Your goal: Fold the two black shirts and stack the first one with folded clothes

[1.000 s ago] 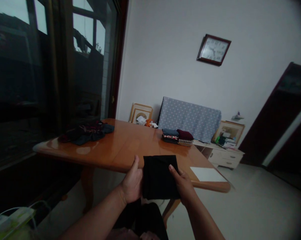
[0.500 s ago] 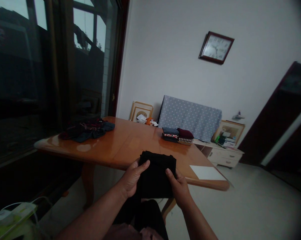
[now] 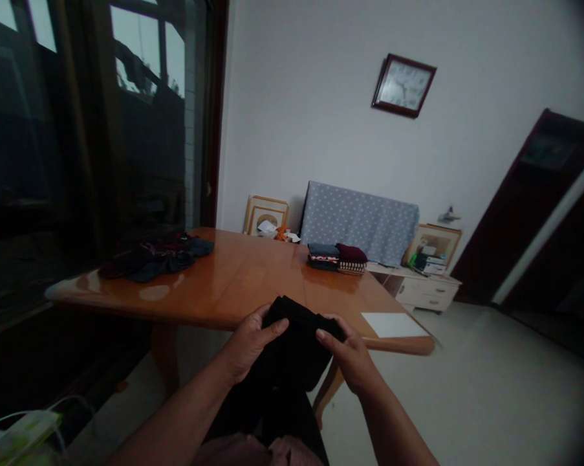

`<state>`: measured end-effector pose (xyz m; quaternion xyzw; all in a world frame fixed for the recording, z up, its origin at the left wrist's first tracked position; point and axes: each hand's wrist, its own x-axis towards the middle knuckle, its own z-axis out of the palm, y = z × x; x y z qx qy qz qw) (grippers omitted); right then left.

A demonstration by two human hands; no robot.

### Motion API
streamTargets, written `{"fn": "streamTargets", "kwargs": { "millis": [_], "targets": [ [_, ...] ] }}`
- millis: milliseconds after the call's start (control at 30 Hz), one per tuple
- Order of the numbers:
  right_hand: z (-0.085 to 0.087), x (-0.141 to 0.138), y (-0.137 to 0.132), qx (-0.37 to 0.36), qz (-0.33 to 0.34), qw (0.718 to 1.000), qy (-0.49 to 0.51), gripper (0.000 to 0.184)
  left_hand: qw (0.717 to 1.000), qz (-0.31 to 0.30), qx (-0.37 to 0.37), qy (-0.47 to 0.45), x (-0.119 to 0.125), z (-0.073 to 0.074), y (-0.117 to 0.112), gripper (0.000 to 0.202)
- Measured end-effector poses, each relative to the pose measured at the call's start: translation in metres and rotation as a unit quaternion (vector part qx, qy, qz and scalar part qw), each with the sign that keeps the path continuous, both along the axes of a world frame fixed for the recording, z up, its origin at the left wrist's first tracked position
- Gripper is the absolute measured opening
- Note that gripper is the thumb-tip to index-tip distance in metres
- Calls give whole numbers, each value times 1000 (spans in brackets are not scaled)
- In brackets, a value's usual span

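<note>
A folded black cloth garment (image 3: pixel 294 349) hangs between my two hands, in front of the table's near edge and above my lap. My left hand (image 3: pixel 253 340) grips its upper left side, thumb on the near face and fingers behind. On the upper right corner, my right hand (image 3: pixel 347 349) is closed the same way. What kind of garment it is cannot be made out. Two stacks of folded clothes stand side by side farther back on the table: one topped with blue-grey cloth (image 3: pixel 323 251), the other with maroon cloth (image 3: pixel 352 253).
The wooden table (image 3: pixel 253 272) spans the middle. A heap of dark clothes (image 3: pixel 158 255) lies at its left, a white sheet (image 3: pixel 393 325) at its right corner. Behind are a dotted cloth cover (image 3: pixel 359 220) and a white cabinet (image 3: pixel 430 294). A green-white object with cables (image 3: pixel 24 430) is at lower left.
The black garment has tilted, its right side lower, and its top edge looks more folded over. My right hand has shifted up to the corner. The whole view has swung slightly right.
</note>
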<state>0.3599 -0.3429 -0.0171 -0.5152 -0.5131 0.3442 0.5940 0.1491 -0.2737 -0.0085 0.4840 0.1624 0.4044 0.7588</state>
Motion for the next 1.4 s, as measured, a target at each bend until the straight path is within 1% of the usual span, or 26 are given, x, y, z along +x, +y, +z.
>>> {"fn": "streamTargets", "kwargs": {
  "millis": [33,100,200,267,300,400,467,500,533,567,633,667,700,733,800,867,900,967,1000,1067,1167,1233,1300,1400],
  "targets": [
    [-1,1,-1,2,-3,1000,-2,52,1000,0,5,5,0,0,0,47],
    [-4,4,-2,-2,14,1000,-10,46,1000,-1,23,21,-1,1,1,46],
    [-3,11,-4,-19,73,996,-52,42,996,-12,62,62,-2,0,3,45],
    [1,13,-6,-16,98,990,-103,49,991,-24,92,94,-3,0,4,46],
    [5,13,-7,-9,100,986,-136,57,988,-28,109,109,-3,0,5,46],
    [15,6,-10,12,77,963,-257,87,974,-45,170,146,-1,2,3,43],
    [20,-2,-12,10,57,944,-325,100,963,-52,211,161,1,3,1,39],
    [21,-7,-12,5,48,938,-344,101,956,-45,235,168,2,3,0,36],
    [21,-11,-12,-1,44,935,-351,96,949,-29,260,177,3,3,0,33],
    [20,-15,-12,-7,46,936,-349,86,941,-6,283,186,4,3,0,30],
    [17,-19,-10,-8,63,944,-323,59,931,30,307,196,5,3,2,27],
    [15,-20,-9,-4,76,950,-301,48,932,38,303,194,5,3,4,29],
    [13,-19,-8,2,90,958,-274,41,938,40,289,188,4,3,6,32],
    [12,-18,-6,6,102,965,-240,38,945,42,269,179,2,3,8,36],
    [9,-12,-5,7,119,980,-162,38,960,58,222,162,-4,6,13,42],
    [8,-4,-5,0,119,990,-80,39,969,82,181,144,-12,10,16,47],
    [8,0,-6,-5,113,993,-40,40,973,88,168,134,-16,11,18,49],
    [8,7,-9,-17,102,994,32,42,979,81,157,103,-23,14,18,56],
    [8,9,-10,-22,100,993,62,44,981,68,158,86,-26,14,18,61],
    [9,12,-13,-30,97,989,104,47,985,24,159,56,-27,13,14,74],
    [10,12,-14,-33,85,988,125,50,988,-53,140,45,-22,8,6,87],
    [10,10,-13,-31,78,989,124,50,988,-72,123,56,-15,6,1,85],
    [9,8,-14,-33,77,989,123,49,990,-48,113,67,-9,4,-3,73],
    [6,6,-14,-43,85,987,126,48,994,-2,91,58,-2,2,-4,46]
  ]
}}
